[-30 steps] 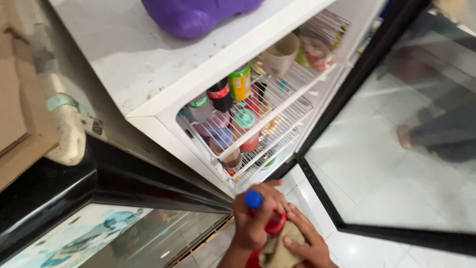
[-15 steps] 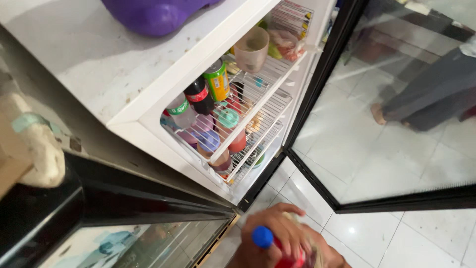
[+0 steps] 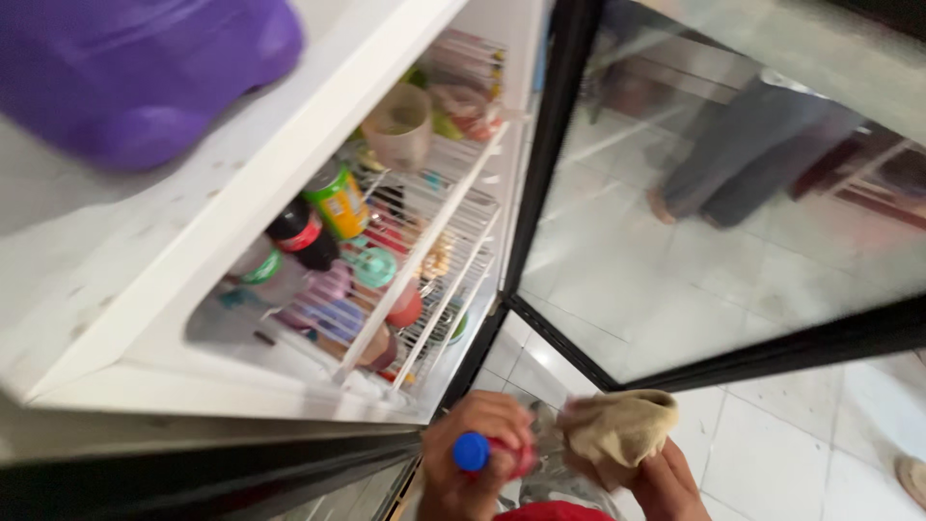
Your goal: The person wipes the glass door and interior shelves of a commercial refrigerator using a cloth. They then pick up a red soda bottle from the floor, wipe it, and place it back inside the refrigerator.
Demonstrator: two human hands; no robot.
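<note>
At the bottom centre of the frame, the left hand has its fingers wrapped around the neck of a clear bottle with a blue cap and red label. Just right of it, the right hand grips a beige cloth bunched against the bottle's side. Above them, the open fridge shows wire shelves crowded with drinks and a cup. Its glass door swings right, and a purple container sits on top, upper left.

Your bottle has a blue cap and red label; your cloth at 3 o'clock is tan. The fridge is white, its door frame black, the tub on top purple.
</note>
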